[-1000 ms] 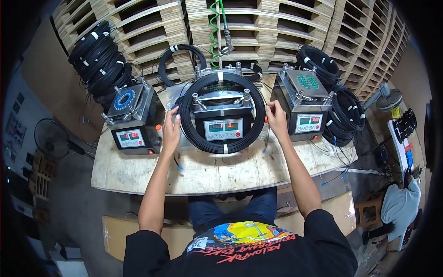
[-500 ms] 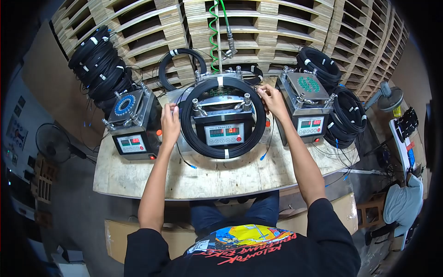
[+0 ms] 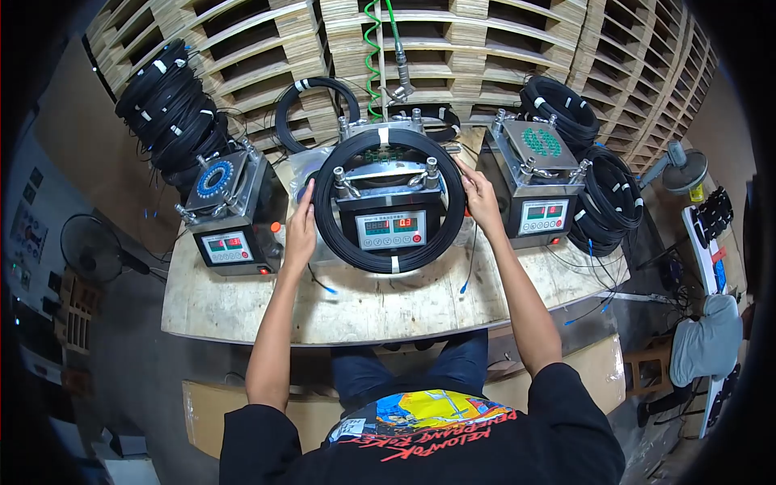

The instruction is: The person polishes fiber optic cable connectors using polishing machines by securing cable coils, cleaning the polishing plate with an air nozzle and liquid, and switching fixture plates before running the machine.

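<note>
A coil of black cable (image 3: 394,264), bound with white tape, is upright in front of the middle machine (image 3: 390,202), ringing its display and front clamps. At the coil's left edge is my left hand (image 3: 301,230), its fingers fairly straight and closed against the cable. My right hand (image 3: 482,202) grips the opposite edge, fingertips on the outer side and partly behind it. Thin cable ends with blue connectors (image 3: 464,288) hang below the coil onto the wooden table (image 3: 234,303).
A left machine (image 3: 230,210) with a blue ring and a right machine (image 3: 537,178) with green dots flank the middle one. Cable coils are stacked at the left (image 3: 166,113) and right (image 3: 610,194). Wooden pallets (image 3: 453,56) stand behind. A person (image 3: 707,339) is at far right.
Both hands have gone from pinching near the coil's upper sides to lying along its outer edges, left fingers straightening. The coil stays in front of the middle machine, with little shift.
</note>
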Tool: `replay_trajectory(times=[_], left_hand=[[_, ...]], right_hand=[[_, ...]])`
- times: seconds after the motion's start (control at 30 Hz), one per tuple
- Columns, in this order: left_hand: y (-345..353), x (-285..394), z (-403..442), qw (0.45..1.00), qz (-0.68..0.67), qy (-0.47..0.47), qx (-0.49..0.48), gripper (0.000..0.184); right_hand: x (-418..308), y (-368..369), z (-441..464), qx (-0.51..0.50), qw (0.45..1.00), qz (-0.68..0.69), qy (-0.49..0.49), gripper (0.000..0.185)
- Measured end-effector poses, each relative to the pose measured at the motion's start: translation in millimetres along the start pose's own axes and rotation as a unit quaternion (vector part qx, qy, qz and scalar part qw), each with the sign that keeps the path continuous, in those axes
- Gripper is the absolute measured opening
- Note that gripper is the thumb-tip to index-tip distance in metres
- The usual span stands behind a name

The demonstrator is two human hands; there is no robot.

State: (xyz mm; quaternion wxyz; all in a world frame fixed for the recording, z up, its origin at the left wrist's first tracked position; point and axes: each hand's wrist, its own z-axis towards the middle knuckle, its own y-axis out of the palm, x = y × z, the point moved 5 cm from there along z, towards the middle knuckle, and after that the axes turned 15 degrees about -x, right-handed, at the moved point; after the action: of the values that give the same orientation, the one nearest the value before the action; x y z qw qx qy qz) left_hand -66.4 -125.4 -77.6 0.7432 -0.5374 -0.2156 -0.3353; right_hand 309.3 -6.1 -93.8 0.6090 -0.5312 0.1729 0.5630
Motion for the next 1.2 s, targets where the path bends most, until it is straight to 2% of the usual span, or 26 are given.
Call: replay_trajectory(times=[0.1,0.17,0.2,0.27,0.3,0.43,0.53,0.7,0.8,0.83,0.9,0.93,0.97,1.0,1.03,1.1,1.13,1.2], left_hand=[[3.3,0.1,-4.8,0.999,-0.017,0.032,0.002,0.051],[5.2,9.2,-4.8,0.996,-0.083,-0.012,-0.028,0.065],[5.7,6.9,-3.9,0.996,-0.083,-0.012,-0.026,0.065],[10.5,1.0,-0.4,0.987,-0.160,0.017,-0.031,0.081],[9.7,1.4,1.1,0.986,-0.164,0.009,-0.035,0.082],[6.0,4.0,4.5,0.978,-0.203,0.003,-0.047,0.082],[3.2,8.9,6.9,0.978,-0.202,0.019,-0.046,0.082],[-24.1,44.3,-5.7,0.988,-0.143,0.041,-0.032,0.079],[-41.3,66.9,-27.2,0.994,-0.077,0.075,-0.006,0.082],[-44.6,73.7,-37.5,0.995,-0.059,0.076,-0.015,0.082],[-49.0,86.5,-62.9,0.997,0.005,0.074,-0.036,0.081],[-48.2,91.9,-77.8,0.997,-0.006,0.015,-0.077,0.081],[-42.8,90.1,-92.9,0.995,0.001,-0.001,-0.098,0.082],[-38.0,88.3,-107.0,0.993,0.008,-0.015,-0.119,0.083],[-28.5,79.0,-123.3,0.983,0.022,-0.077,-0.166,0.086],[-4.8,62.7,-154.0,0.975,0.014,-0.095,-0.203,0.085],[5.2,60.5,-165.9,0.974,-0.002,-0.090,-0.208,0.083],[22.3,53.1,-185.7,0.937,-0.006,-0.200,-0.286,0.081]], right_hand=[[-5.2,0.6,-8.1,-0.004,0.996,0.073,-0.048,0.042],[-2.4,1.3,-11.4,-0.033,0.995,0.095,-0.011,0.049],[-11.6,2.0,-13.1,-0.033,0.995,0.094,-0.012,0.049],[-32.9,2.7,-19.6,-0.039,0.996,0.077,0.018,0.063],[-31.3,1.5,-18.4,-0.029,0.998,0.057,0.002,0.070],[-21.8,-0.5,-8.4,-0.049,0.992,0.113,0.041,0.072],[-23.4,-2.2,-7.3,-0.023,0.992,0.115,0.045,0.069],[-49.9,-13.0,-7.6,0.006,0.997,0.076,-0.034,0.068],[-89.0,-21.6,-29.2,-0.017,0.997,0.080,-0.004,0.070],[-100.1,-22.5,-39.1,-0.014,0.997,0.068,-0.029,0.070],[-100.1,-21.0,-62.1,-0.047,0.997,0.061,-0.019,0.069],[-103.5,-19.4,-75.5,-0.066,0.997,0.036,-0.010,0.069],[-108.4,-17.9,-91.7,-0.085,0.996,-0.003,0.021,0.069],[-98.2,-13.0,-105.6,-0.093,0.996,-0.009,0.008,0.068],[-96.7,-7.9,-119.6,-0.116,0.993,-0.013,0.033,0.068],[-96.7,3.2,-145.9,-0.174,0.978,-0.020,0.111,0.068],[-88.1,10.0,-156.9,-0.190,0.975,-0.037,0.110,0.067],[-64.8,26.3,-176.9,-0.239,0.957,-0.088,0.141,0.067]])
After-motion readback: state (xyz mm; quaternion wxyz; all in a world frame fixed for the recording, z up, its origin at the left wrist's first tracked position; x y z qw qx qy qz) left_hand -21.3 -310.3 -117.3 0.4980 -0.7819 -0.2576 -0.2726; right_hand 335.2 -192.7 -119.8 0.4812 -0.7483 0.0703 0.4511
